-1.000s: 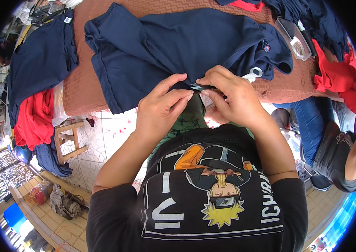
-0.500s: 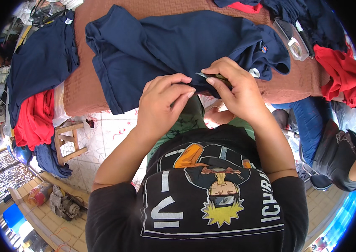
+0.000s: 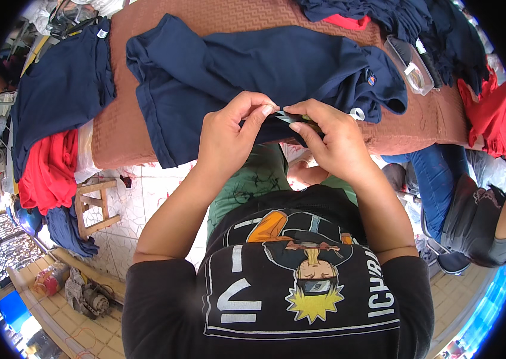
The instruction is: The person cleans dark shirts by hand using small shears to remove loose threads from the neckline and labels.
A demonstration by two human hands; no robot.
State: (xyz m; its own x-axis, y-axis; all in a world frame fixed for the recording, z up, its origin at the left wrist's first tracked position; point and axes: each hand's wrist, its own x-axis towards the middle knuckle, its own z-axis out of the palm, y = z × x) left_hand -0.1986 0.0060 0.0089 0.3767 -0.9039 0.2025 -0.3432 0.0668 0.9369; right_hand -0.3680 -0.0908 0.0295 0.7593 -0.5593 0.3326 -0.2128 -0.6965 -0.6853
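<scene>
A navy blue garment (image 3: pixel 247 66) lies spread over the brown-covered table in front of me. My right hand (image 3: pixel 327 128) holds a pair of small thread snips (image 3: pixel 286 116), their two metal blades pointing left and parted. My left hand (image 3: pixel 235 125) is pinched closed, its fingertips close to the blade tips; whatever is between them is too small to make out. Both hands are above the near edge of the garment. At the garment's right end are a small round badge (image 3: pixel 371 79) and a white ring-shaped piece (image 3: pixel 357 113).
The table has a textured brown cover (image 3: pixel 115 140). Another navy garment (image 3: pixel 64 90) and red cloth (image 3: pixel 49 173) hang at the left. A clear plastic box (image 3: pixel 411 66) sits by a navy pile (image 3: pixel 456 48) at the right. A wooden stool (image 3: pixel 94 206) stands on the floor; another person's jeans (image 3: pixel 432 179) show at right.
My left fingertips have risen and come up to the snips' blades. The right hand has lowered slightly and turned, so both blades now show. The garment looks nearly unmoved.
</scene>
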